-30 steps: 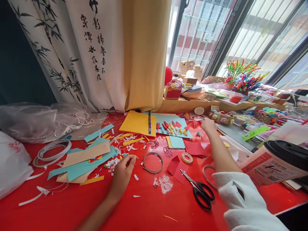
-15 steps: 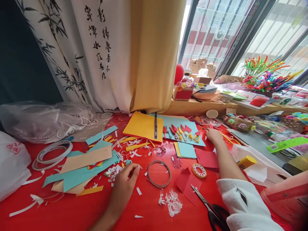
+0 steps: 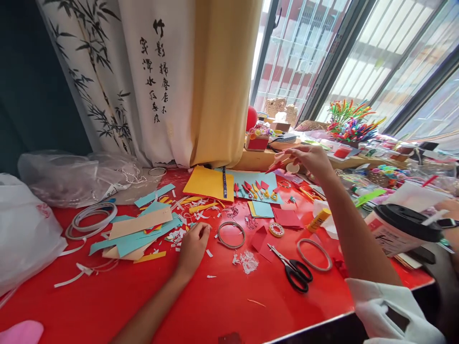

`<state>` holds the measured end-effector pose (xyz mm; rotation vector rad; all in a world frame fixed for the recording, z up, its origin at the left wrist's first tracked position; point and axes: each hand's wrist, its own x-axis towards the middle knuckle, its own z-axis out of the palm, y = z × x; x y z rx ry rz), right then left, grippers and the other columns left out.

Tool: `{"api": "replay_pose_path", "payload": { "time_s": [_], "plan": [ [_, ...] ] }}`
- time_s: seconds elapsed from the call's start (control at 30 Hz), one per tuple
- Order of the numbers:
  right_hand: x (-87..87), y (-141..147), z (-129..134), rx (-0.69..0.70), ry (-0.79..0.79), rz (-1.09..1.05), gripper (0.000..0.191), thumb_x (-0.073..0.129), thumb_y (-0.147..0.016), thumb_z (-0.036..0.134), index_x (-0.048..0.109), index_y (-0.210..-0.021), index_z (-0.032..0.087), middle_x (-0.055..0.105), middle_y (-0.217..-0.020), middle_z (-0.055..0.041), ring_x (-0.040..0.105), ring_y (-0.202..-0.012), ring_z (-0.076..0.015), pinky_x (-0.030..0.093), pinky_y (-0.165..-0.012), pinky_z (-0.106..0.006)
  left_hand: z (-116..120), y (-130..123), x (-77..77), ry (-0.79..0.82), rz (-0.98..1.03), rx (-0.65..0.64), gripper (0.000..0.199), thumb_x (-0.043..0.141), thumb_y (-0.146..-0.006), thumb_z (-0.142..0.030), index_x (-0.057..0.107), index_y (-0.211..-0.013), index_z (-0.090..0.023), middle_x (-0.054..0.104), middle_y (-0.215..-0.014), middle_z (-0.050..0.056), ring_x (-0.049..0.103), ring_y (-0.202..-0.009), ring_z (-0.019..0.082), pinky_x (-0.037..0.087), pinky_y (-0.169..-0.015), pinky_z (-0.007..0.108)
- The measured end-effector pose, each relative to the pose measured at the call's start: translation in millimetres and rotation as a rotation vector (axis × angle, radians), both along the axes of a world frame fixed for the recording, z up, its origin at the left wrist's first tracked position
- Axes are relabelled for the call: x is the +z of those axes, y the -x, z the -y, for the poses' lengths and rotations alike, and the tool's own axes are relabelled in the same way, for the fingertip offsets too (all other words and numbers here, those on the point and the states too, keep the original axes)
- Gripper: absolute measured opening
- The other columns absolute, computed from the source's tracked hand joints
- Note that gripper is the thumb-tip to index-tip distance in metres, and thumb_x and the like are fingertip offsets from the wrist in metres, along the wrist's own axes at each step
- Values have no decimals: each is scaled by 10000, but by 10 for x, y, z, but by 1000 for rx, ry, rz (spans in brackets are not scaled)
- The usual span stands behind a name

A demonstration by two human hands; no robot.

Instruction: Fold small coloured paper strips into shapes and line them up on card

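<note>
My right hand (image 3: 308, 161) is raised over the back right of the table, its fingertips pinching a small pointed red paper piece (image 3: 274, 167). Below and left of it, a row of small red, yellow and teal paper pieces (image 3: 255, 189) lies on a light blue sheet (image 3: 273, 180). My left hand (image 3: 194, 244) rests on the red table with fingers curled in, and nothing shows in it. It lies beside white paper scraps (image 3: 175, 236) and a pile of teal and tan paper strips (image 3: 140, 223).
Black-handled scissors (image 3: 297, 273), a tape ring (image 3: 276, 230), a metal hoop (image 3: 231, 235) and red paper (image 3: 287, 217) lie mid-table. A yellow glue stick (image 3: 319, 219) and a lidded cup (image 3: 401, 231) stand right. White tape rolls (image 3: 91, 220) and a plastic bag (image 3: 27, 234) sit left.
My right hand has lifted off the table's back right and now holds the red paper piece in the air. The view has turned right; my left hand stays in place.
</note>
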<state>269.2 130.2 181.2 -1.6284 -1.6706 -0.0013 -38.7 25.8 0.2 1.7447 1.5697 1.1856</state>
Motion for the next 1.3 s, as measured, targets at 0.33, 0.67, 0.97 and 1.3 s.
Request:
{"api": "replay_pose_path", "payload": {
  "time_s": [0.33, 0.67, 0.97, 1.3],
  "plan": [
    [-125, 1040, 1349, 568, 22, -464, 188, 595, -764, 334, 701, -822, 191, 607, -686, -20, 513, -585, -87, 428, -560, -235, 78, -3, 38, -255, 146, -100, 577, 581, -735, -404, 334, -1225, -226, 412, -1265, 86, 403, -1162, 215, 334, -969, 359],
    [-893, 1082, 1799, 763, 253, -746, 138, 565, -788, 314, 678, -768, 237, 581, -671, -12, 513, -584, -121, 423, -564, -269, -71, 114, -151, -295, -379, -217, 397, 508, -780, -213, 475, -1174, -180, 511, -1184, 107, 440, -1113, 262, 361, -938, 428],
    [-1604, 1113, 1961, 664, 567, -483, 404, 417, -860, 403, 437, -1256, 322, 585, -771, -14, 491, -585, -130, 425, -603, -285, -104, 125, -160, -305, -581, -125, 194, 455, -838, -271, 569, -965, -180, 573, -977, 76, 481, -952, 227, 379, -844, 365],
    [-1530, 1255, 1063, 451, 678, -517, 445, 423, -787, 542, 632, -858, 156, 608, -729, -74, 538, -548, -143, 371, -435, -237, -76, 89, -174, -308, -686, -143, 190, 438, -839, -244, 559, -969, -173, 563, -971, 85, 466, -947, 236, 373, -823, 377]
  ]
}}
